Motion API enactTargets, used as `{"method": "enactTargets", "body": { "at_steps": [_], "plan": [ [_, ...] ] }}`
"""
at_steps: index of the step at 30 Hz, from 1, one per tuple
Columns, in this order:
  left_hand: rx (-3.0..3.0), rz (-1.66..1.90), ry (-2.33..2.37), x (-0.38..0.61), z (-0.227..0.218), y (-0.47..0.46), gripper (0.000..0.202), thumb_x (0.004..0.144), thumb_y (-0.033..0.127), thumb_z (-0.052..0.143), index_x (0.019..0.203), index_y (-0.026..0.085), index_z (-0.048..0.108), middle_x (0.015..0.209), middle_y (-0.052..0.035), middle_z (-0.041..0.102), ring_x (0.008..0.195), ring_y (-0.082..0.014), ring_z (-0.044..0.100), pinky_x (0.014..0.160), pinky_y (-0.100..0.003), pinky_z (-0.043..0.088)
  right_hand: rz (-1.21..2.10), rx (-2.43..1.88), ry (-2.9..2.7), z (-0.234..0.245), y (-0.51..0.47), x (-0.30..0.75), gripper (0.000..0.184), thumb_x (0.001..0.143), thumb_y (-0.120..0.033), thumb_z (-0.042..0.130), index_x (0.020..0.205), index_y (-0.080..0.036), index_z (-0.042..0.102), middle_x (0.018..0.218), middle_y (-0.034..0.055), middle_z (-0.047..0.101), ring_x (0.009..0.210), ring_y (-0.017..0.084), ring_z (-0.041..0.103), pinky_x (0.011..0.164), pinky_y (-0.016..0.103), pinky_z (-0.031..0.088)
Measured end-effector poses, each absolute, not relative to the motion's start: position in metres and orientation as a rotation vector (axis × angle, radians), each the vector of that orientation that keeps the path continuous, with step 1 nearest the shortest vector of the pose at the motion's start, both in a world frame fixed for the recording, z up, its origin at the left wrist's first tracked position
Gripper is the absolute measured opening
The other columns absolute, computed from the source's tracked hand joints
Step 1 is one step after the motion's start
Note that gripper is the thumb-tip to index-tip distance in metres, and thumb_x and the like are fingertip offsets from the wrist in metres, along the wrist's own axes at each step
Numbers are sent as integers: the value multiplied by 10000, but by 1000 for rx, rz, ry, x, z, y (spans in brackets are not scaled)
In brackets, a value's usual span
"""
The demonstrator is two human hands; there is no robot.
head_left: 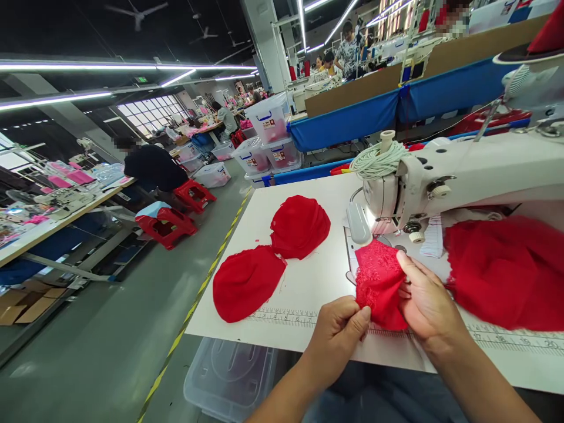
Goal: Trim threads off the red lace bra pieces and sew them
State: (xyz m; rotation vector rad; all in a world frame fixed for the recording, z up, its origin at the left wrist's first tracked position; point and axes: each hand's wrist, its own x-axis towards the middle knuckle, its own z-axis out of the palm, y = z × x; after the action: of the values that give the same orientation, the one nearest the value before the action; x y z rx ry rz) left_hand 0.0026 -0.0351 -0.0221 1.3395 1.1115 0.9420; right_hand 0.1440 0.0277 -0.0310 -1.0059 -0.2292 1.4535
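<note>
Between my hands is a red lace fabric piece [379,276], its far end close to the needle area of a white sewing machine [480,170]. My left hand [341,332] pinches the piece's near left edge, thumb pressed on the fingers. On the right side my right hand [425,294] grips the same piece, thumb on top and fingers partly hidden beneath. Two joined red cup-shaped fabric pieces [249,282] lie left on the white table [317,282]. More red fabric [506,273] is heaped to the right, under the machine arm.
A printed ruler [286,317] runs along the table's front edge. Below stands a clear plastic box [229,376]. Stacked clear bins [268,123] and red stools [165,223] are beyond, near a seated person [154,167]. A coil of pale cord [379,158] rests on the machine head.
</note>
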Motion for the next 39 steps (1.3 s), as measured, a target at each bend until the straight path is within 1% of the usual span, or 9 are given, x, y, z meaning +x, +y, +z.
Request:
{"method": "enactTargets", "body": {
  "at_steps": [3, 7, 12, 16, 22, 26, 32, 36, 39],
  "plan": [
    [1367, 937, 1124, 1, -23, -28, 432, 930, 418, 461, 566, 187, 444, 642, 2, 437, 653, -140, 426, 639, -276, 325, 1438, -1018, -214, -30, 29, 147, 505, 374, -382, 953, 774, -181, 718, 636, -39, 708, 556, 160, 667, 472, 233, 554],
    [1339, 968, 1084, 3, -26, -26, 407, 930, 399, 460, 585, 182, 465, 661, 0, 451, 663, -140, 429, 646, -275, 337, 1407, -1029, -198, -26, 29, 150, 518, 307, -368, 964, 704, -160, 704, 553, -71, 651, 407, 52, 519, 335, 129, 418],
    [1214, 1103, 1062, 8, -28, -25, 342, 874, 393, 588, 628, 165, 522, 724, 13, 435, 655, -110, 423, 615, -244, 354, 1380, -1027, -185, -25, 30, 151, 479, 317, -352, 963, 645, -162, 670, 489, -104, 588, 360, 5, 422, 305, 84, 354],
    [910, 1157, 993, 16, -30, -25, 311, 804, 417, 697, 692, 144, 599, 774, 22, 480, 527, -57, 492, 545, -221, 404, 1372, -1027, -187, -32, 29, 153, 439, 393, -339, 945, 703, -162, 689, 559, -70, 658, 412, 40, 516, 353, 106, 431],
    [666, 1202, 874, 25, -22, -28, 286, 687, 375, 829, 775, 119, 736, 762, -25, 637, 770, -124, 614, 811, -255, 520, 1352, -1044, -215, -39, 28, 156, 249, 618, -306, 848, 786, -179, 716, 678, -28, 738, 475, 100, 612, 388, 163, 492],
    [680, 1205, 887, 25, -18, -27, 328, 636, 337, 869, 854, 115, 767, 816, -59, 707, 806, -136, 642, 847, -258, 524, 1349, -1066, -212, -40, 27, 156, 125, 709, -268, 777, 784, -187, 720, 672, -25, 740, 445, 104, 604, 388, 182, 501],
    [546, 1264, 1003, 29, -20, -24, 359, 578, 399, 889, 606, 113, 673, 621, 6, 615, 594, -79, 582, 702, -226, 545, 1353, -1078, -215, -43, 29, 154, 132, 733, -276, 753, 825, -185, 725, 701, -6, 747, 530, 152, 666, 528, 263, 593],
    [543, 1290, 983, 30, -18, -24, 419, 615, 465, 850, 554, 118, 623, 585, 27, 528, 588, -71, 525, 685, -231, 555, 1337, -1078, -215, -45, 30, 155, 148, 712, -289, 777, 807, -193, 718, 708, -18, 744, 514, 137, 653, 545, 260, 596],
    [521, 1276, 994, 30, -17, -24, 416, 558, 453, 884, 588, 116, 642, 607, 20, 561, 619, -83, 567, 719, -234, 555, 1340, -1081, -222, -45, 31, 155, 186, 698, -308, 791, 821, -190, 717, 724, -15, 744, 508, 133, 643, 519, 255, 587]
  ]
}}
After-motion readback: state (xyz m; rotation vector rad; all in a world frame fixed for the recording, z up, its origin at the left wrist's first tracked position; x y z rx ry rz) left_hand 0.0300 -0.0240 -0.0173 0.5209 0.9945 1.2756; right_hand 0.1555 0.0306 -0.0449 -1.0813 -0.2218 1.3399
